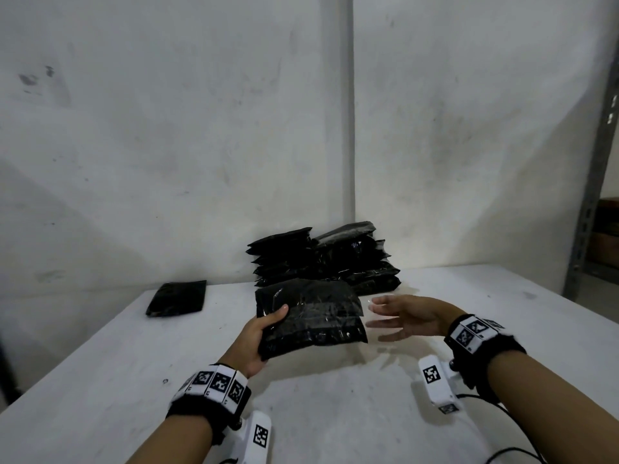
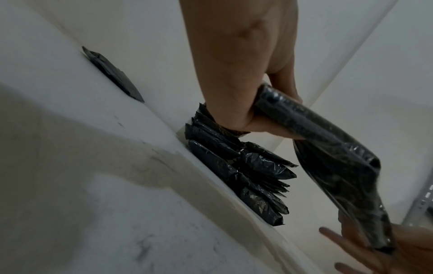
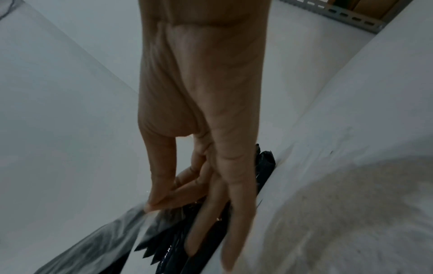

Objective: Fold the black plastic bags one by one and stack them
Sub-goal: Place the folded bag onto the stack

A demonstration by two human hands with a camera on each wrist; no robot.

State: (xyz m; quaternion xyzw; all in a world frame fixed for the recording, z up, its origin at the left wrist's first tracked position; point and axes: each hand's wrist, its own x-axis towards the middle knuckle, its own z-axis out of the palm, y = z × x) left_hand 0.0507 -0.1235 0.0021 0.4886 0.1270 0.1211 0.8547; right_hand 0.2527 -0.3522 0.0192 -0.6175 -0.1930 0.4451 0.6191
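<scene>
My left hand [image 1: 259, 336] grips a packet of black plastic bags [image 1: 310, 316] by its left edge and holds it just above the white table [image 1: 335, 413]. The left wrist view shows the thumb and fingers [image 2: 264, 126] curled round that packet [image 2: 328, 153]. My right hand [image 1: 402, 318] hovers beside the packet's right edge with fingers spread and straight, and its blurred fingers [image 3: 229, 194] are seen in the right wrist view. A pile of black bag packets [image 1: 321, 262] stands against the wall behind. One flat black bag [image 1: 177, 299] lies alone at the table's far left.
A white wall [image 1: 201, 128] rises directly behind the table. A grey metal shelf upright [image 1: 593, 195] stands at the far right. Cables [image 1: 502, 413] trail from the right wrist camera near the table's front edge.
</scene>
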